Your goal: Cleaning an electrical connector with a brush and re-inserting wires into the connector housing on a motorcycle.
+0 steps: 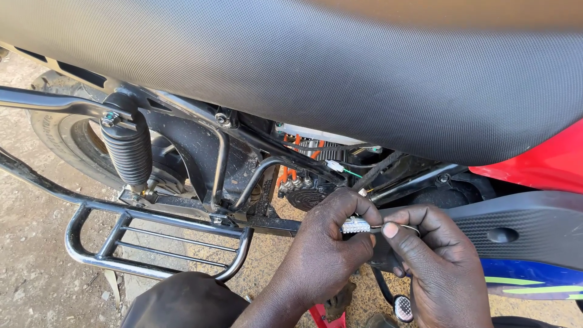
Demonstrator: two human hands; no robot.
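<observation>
My left hand [325,246] pinches a small white plastic wire connector [355,226] between thumb and fingers, just below the motorcycle frame. My right hand [434,261] is right beside it and holds a thin metal wire or pin [401,228] whose tip meets the connector. Both hands are low in the view, under the black textured seat [316,67]. Behind them sit orange wires [291,173] and another white plug with a green lead [336,166].
A black rear shock absorber [129,149] and the tyre [57,130] are at left. A black tubular footrest rack [152,243] juts out low left. Red and blue body panels [534,167] are at right. A brake pedal [403,308] is below my hands, over dirt ground.
</observation>
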